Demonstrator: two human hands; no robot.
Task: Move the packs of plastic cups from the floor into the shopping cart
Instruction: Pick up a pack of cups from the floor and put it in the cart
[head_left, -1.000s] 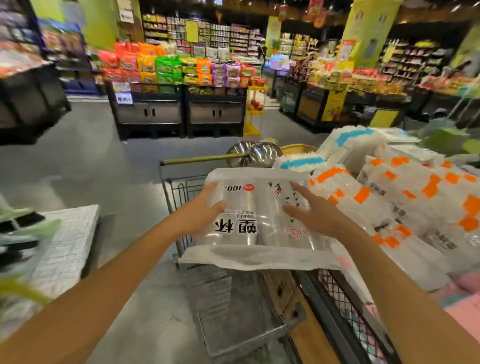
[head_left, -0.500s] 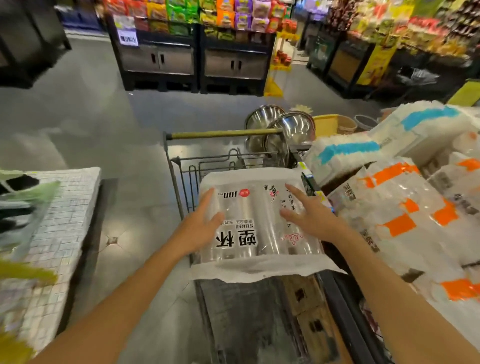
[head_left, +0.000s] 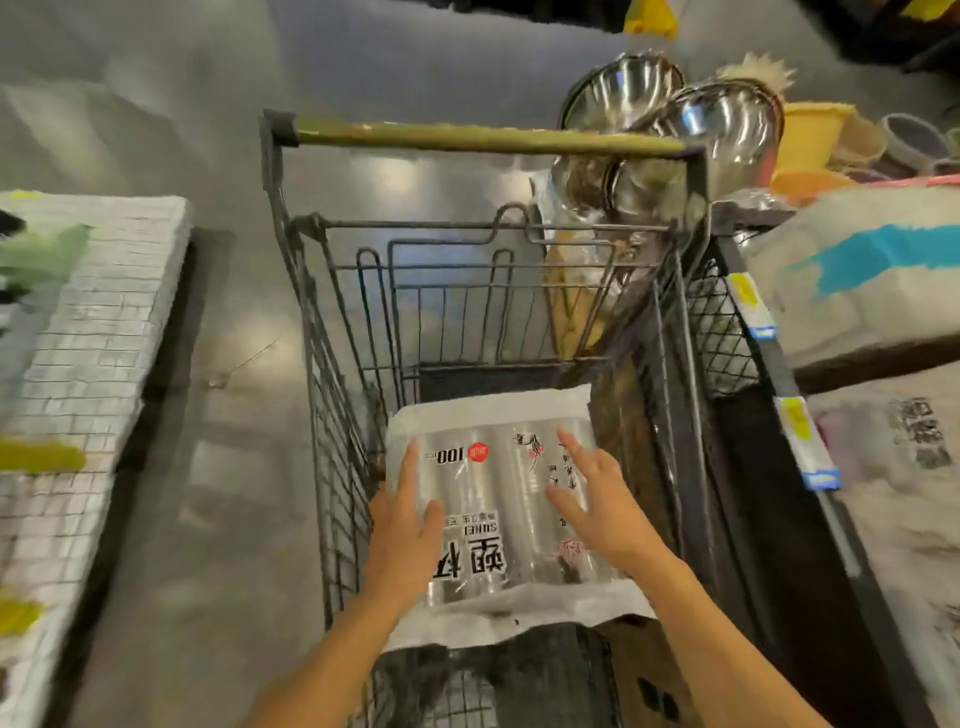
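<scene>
You are in the placing step: the pack of plastic cups (head_left: 498, 519) is already inside the shopping cart (head_left: 332, 415), down between its wire walls at the end nearest you, lying flat with its printed face up; whether it rests on the cart's bottom or hangs just above it, I cannot tell

Your left hand (head_left: 402, 535) lies along the pack's left edge, its fingers (head_left: 408, 478) stretched straight and close together, thumb laid across the top; your right hand (head_left: 602, 509) sits on the right half, its fingers (head_left: 576, 447) spread flat over the film (neither hand curls round anything, so the pack looks carried by pressure from both sides)

The next move, as I judge it, calls for easing the pack down until it lies settled, then lifting both palms away without dragging the loose film; keep it clear of the brown box (head_left: 639, 670) showing at the cart's near right; further packs (head_left: 857, 275) sit stacked just beside the cart on your right
</scene>
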